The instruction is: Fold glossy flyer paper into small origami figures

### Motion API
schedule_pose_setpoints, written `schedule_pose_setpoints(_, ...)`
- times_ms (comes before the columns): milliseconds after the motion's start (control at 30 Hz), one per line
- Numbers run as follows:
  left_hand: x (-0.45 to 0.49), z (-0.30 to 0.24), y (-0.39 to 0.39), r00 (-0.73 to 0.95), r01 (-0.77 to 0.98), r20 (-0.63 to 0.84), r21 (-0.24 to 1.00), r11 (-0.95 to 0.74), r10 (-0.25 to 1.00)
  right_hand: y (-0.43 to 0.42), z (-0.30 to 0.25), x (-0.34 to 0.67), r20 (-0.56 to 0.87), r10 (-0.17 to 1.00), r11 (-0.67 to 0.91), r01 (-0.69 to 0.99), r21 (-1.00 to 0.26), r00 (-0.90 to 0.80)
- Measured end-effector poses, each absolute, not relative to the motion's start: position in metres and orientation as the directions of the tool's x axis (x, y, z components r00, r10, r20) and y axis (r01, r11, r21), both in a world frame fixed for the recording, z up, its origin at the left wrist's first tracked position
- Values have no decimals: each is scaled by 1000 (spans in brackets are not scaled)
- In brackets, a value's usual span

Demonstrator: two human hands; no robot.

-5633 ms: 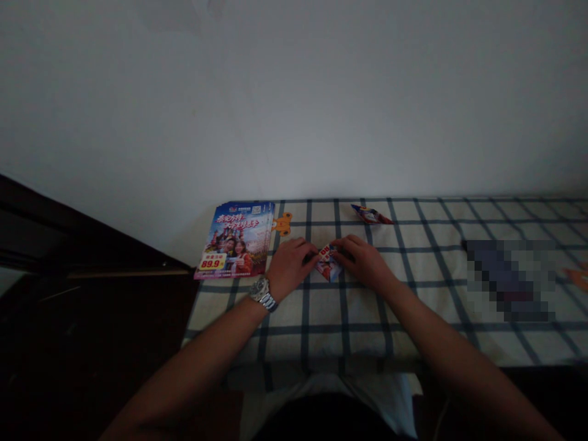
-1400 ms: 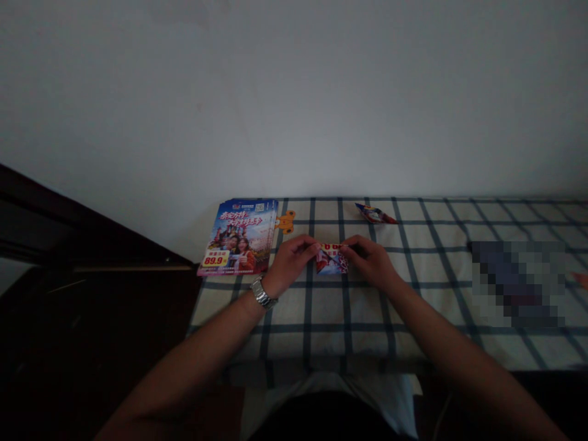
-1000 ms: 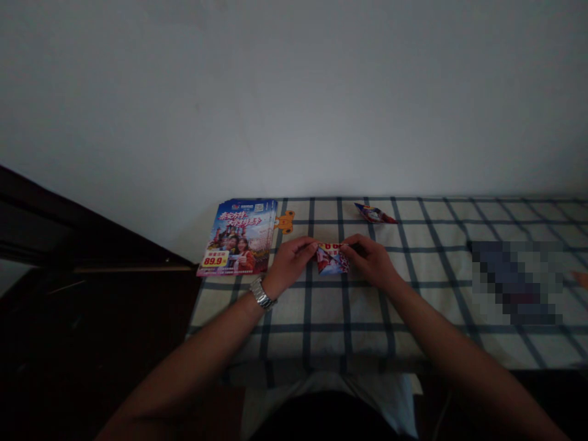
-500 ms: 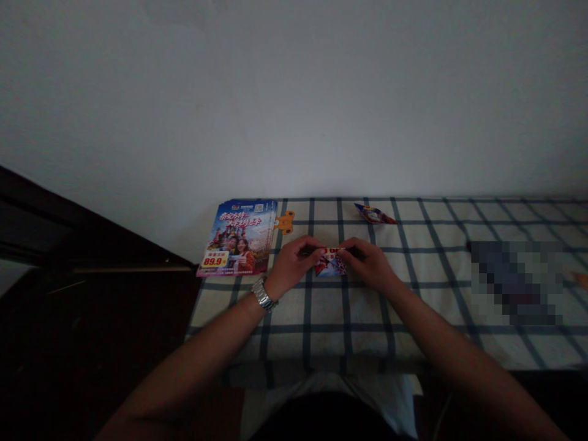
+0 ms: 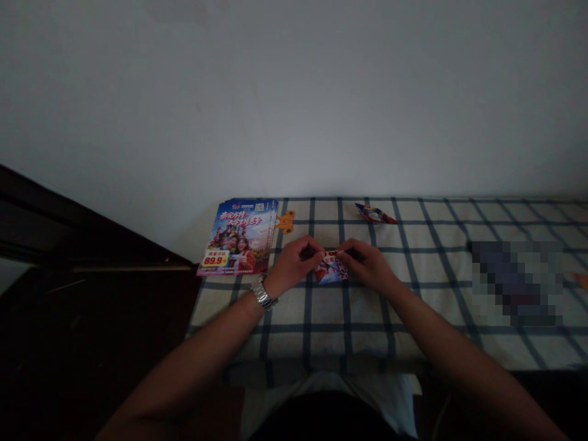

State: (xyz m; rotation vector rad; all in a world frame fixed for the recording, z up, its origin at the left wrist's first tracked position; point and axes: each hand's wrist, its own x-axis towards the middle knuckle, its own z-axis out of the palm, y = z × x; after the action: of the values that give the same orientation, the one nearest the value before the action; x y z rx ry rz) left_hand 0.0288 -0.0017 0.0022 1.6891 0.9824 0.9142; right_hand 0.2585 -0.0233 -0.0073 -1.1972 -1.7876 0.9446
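Between my two hands is a small folded paper [image 5: 331, 272], printed in red, white and blue, held just above the checked cloth. My left hand [image 5: 297, 262], with a metal watch on its wrist, pinches the paper's upper left corner. The upper right corner is pinched by my right hand [image 5: 366, 262]. To the left lies a stack of flyers [image 5: 239, 239] with a similar colourful print. Farther back, beyond my right hand, a folded paper piece [image 5: 375, 214] rests on the cloth, pointed at its ends.
A blue-and-white checked tablecloth [image 5: 289, 337] covers the table, which meets a pale wall [image 5: 294, 110]. An orange bear-shaped figure [image 5: 285, 222] lies beside the flyers. At the right is a pixelated dark object [image 5: 514, 282], with something orange [image 5: 582, 280] at the edge.
The folded paper's lower part has shifted slightly down and spread between my fingers, showing more of its print. Both hands keep nearly the same place.
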Motion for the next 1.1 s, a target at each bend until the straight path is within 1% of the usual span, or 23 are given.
schedule_pose_setpoints(200, 28, 2, -4, 472, 244, 107, 938, -246, 875, -22, -10, 261, 165, 937, 277, 370, -887, -307)
schedule_pose_setpoints(467, 27, 1, -4, 499, 338, 182, 860, -383, 848, -23, -7, 260, 119, 938, 238, 356, -904, -325)
schedule_pose_setpoints(700, 27, -1, -3, 502, 301, 119, 904, -302, 857, -22, -9, 259, 77, 951, 181, 338, -923, -299)
schedule_pose_setpoints(967, 27, 0, -1, 420, 256, 142, 929, -267, 896, -17, -10, 261, 128, 963, 188, 252, -949, -236)
schedule_pose_setpoints(1100, 26, -1, -3, 429, 256, 132, 931, -261, 894, -18, -7, 261, 139, 971, 190, 271, -943, -196)
